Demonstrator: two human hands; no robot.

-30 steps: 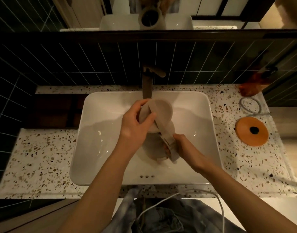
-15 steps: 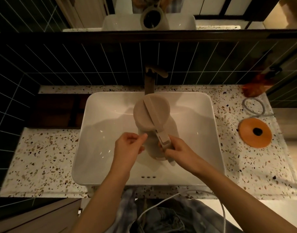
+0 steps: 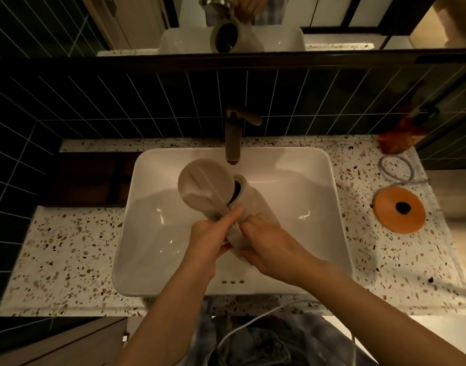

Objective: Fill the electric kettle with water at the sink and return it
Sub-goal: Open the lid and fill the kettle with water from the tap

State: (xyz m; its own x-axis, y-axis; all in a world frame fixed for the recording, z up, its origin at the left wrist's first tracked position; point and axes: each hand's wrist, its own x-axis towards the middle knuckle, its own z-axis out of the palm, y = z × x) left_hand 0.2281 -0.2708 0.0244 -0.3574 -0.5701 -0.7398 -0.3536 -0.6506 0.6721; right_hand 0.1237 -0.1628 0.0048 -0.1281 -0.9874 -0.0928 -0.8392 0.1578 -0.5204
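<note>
Kettle over basin, lid up, both hands on handle.

Speckled terrazzo counter (image 3: 68, 260); white rounded-rectangle sink (image 3: 158, 233), glossy. Left hand (image 3: 210, 239) wrapped the handle, thumb pressed on its top. Matte beige kettle (image 3: 253, 202) tilted in the sink, round lid (image 3: 202, 186) flipped open, mouth under the tap (image 3: 233, 143); contents unclear. Right hand (image 3: 268, 241) clasped the handle. Orange disc base (image 3: 398, 210) on counter, right.

Both our forearms reach forward; left hand (image 3: 210, 237) and right hand (image 3: 270, 243) closed side by side, thumbs seemingly touching.
</note>
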